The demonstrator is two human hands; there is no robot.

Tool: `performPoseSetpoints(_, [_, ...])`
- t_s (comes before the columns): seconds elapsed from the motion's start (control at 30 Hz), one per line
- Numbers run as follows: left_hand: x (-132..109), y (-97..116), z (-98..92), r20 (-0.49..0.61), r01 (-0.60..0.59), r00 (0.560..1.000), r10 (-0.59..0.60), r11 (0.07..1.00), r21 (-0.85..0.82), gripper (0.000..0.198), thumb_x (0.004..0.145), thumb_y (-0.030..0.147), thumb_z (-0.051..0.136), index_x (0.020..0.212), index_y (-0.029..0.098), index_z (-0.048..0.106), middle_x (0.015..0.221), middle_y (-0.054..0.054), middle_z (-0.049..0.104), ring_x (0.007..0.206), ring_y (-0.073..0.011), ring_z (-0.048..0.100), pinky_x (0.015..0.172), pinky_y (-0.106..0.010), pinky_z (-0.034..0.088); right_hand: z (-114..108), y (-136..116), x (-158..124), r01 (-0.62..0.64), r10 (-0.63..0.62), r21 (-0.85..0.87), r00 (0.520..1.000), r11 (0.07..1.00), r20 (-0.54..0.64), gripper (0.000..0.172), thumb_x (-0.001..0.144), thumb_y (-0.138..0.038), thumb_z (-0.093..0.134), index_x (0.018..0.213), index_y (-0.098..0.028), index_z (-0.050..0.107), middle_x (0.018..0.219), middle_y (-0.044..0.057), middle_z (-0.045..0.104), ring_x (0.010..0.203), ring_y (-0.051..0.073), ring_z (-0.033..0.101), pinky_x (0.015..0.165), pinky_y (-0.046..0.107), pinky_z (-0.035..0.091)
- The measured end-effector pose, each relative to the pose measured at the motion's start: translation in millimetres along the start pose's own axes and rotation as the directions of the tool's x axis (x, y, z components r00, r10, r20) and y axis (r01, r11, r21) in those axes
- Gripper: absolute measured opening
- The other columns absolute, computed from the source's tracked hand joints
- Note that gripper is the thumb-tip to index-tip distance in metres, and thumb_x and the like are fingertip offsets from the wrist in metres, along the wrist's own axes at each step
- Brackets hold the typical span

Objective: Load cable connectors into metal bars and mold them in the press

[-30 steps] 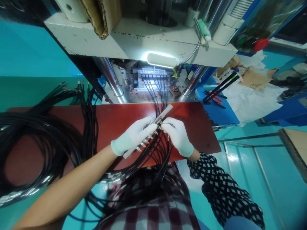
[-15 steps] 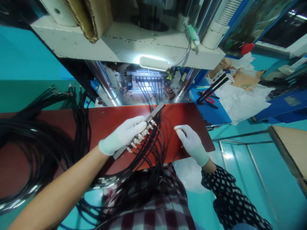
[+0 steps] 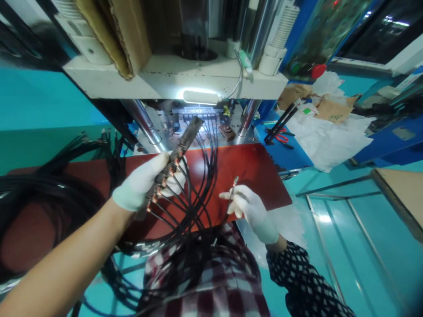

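Note:
My left hand [image 3: 148, 180], in a white glove, is closed around a long metal bar [image 3: 187, 138] tilted up toward the press. Several black cables [image 3: 185, 211] run from the bar's side, with copper-coloured ends seated along it. To the right, my gloved right hand [image 3: 249, 204] pinches a single cable end [image 3: 235, 181] with a small metal connector pointing up. That hand is apart from the bar, above the red board [image 3: 244, 163]. The cables gather over the checked cloth on my lap. Part of the bar's lower end is hidden by my left hand.
Ahead stands a press with a lit lamp [image 3: 201, 97] and a mould [image 3: 198, 116] holding more cables. A big coil of black cables [image 3: 49, 189] lies left. Red-handled pliers [image 3: 280, 135] rest on a blue surface at right, beside white plastic bags [image 3: 333, 136].
My left hand has turned the bar over and brought it left and nearer, so the copper-coloured ends show. My right hand has moved left and down and now shows a cable end held up.

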State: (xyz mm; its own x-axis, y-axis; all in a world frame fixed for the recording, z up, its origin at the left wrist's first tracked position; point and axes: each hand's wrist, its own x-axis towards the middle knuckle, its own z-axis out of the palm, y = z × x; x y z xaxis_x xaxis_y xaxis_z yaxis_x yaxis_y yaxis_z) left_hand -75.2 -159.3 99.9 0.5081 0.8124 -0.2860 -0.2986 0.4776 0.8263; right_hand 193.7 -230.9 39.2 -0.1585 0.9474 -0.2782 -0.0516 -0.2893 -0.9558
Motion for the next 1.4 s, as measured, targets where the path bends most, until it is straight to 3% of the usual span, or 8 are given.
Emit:
performPoseSetpoints(0.17, [-22, 23, -7.7, 0.016, -0.102, 0.995, 0.103, 0.993, -0.053, 0.052, 0.076, 0.061, 0.072, 0.074, 0.02, 0.041, 0.062, 0.006, 0.025, 0.047, -0.0017, 0.023, 0.04, -0.011, 0.019, 9, -4, 5, -0.008, 0.003, 0.177, 1.0, 0.984, 0.03, 0.03, 0.091, -0.038, 0.06, 0.113, -0.018, 0.063, 0.088, 0.007, 0.073, 0.059, 0.01, 0.058, 0.049, 0.022, 0.035])
performPoseSetpoints(0.33, [-27, 30, -16.4, 0.117, -0.193, 0.973, 0.202, 0.978, -0.084, 0.044, 0.076, 0.055, 0.075, 0.076, 0.019, 0.048, 0.061, 0.008, 0.023, 0.044, -0.0033, 0.022, 0.035, -0.011, 0.024, 3, -15, 5, 0.116, -0.158, 0.397, 0.984, 0.91, 0.076, 0.023, 0.083, -0.042, 0.072, 0.09, -0.02, 0.068, 0.083, 0.003, 0.069, 0.05, 0.004, 0.041, 0.047, 0.021, 0.03])
performPoseSetpoints(0.53, [-18, 24, -24.1, 0.082, -0.08, 0.993, 0.081, 0.997, -0.016, 0.041, 0.08, 0.049, 0.074, 0.084, 0.017, 0.05, 0.064, 0.006, 0.037, 0.047, -0.0025, 0.032, 0.039, -0.011, 0.032, -5, -37, 17, 0.117, -0.291, 0.647, 0.942, 0.753, 0.168, 0.031, 0.078, -0.05, 0.076, 0.075, -0.024, 0.058, 0.046, -0.012, 0.028, 0.036, 0.004, 0.015, 0.039, 0.019, 0.026])
performPoseSetpoints(0.8, [-1, -7, -5.2, 0.084, -0.079, 0.996, 0.037, 0.812, 0.578, 0.042, 0.092, 0.056, 0.055, 0.091, 0.014, 0.056, 0.074, 0.0, 0.054, 0.054, -0.0075, 0.049, 0.043, -0.017, 0.04, 23, -42, 77, -0.058, -0.06, 0.493, 0.974, 0.868, 0.22, 0.028, 0.084, -0.044, 0.07, 0.089, -0.017, 0.067, 0.062, -0.006, 0.046, 0.044, 0.003, 0.021, 0.039, 0.018, 0.019])
performPoseSetpoints(0.93, [4, -16, -5.0, 0.097, -0.095, 0.994, 0.047, 0.811, 0.578, 0.042, 0.094, 0.057, 0.052, 0.087, 0.016, 0.053, 0.073, 0.002, 0.052, 0.054, -0.0063, 0.046, 0.044, -0.017, 0.04, 25, -44, 75, -0.029, -0.063, 0.409, 0.976, 0.912, 0.21, 0.032, 0.088, -0.05, 0.062, 0.082, -0.019, 0.064, 0.052, -0.008, 0.036, 0.044, 0.007, 0.023, 0.042, 0.021, 0.022])
performPoseSetpoints(1.07, [8, -24, -11.5, 0.047, -0.06, 0.998, 0.041, 0.825, 0.563, 0.043, 0.093, 0.059, 0.051, 0.087, 0.017, 0.052, 0.073, 0.003, 0.052, 0.051, -0.006, 0.046, 0.041, -0.016, 0.039, 31, -47, 67, 0.103, -0.106, 0.025, 0.985, 0.994, 0.137, 0.024, 0.087, -0.04, 0.065, 0.076, -0.019, 0.064, 0.062, -0.004, 0.053, 0.05, 0.008, 0.034, 0.046, 0.023, 0.023])
performPoseSetpoints(1.2, [9, -29, -14.8, -0.001, -0.016, 1.0, 0.02, 0.857, 0.516, 0.045, 0.092, 0.063, 0.051, 0.087, 0.018, 0.051, 0.071, 0.003, 0.051, 0.049, -0.0065, 0.047, 0.038, -0.016, 0.038, 41, -44, 68, 0.313, -0.322, -0.354, 0.946, 0.881, 0.034, 0.021, 0.084, -0.03, 0.066, 0.068, -0.017, 0.063, 0.064, -0.002, 0.057, 0.061, 0.011, 0.046, 0.058, 0.025, 0.035])
performPoseSetpoints(1.4, [7, -31, -15.9, -0.01, -0.007, 1.0, 0.015, 0.852, 0.523, 0.044, 0.093, 0.061, 0.049, 0.087, 0.018, 0.051, 0.07, 0.003, 0.051, 0.052, -0.0075, 0.047, 0.042, -0.017, 0.039, 48, -33, 76, 0.321, -0.35, -0.434, 0.937, 0.842, 0.014, 0.023, 0.085, -0.032, 0.064, 0.067, -0.018, 0.06, 0.061, -0.004, 0.053, 0.059, 0.011, 0.044, 0.057, 0.025, 0.034])
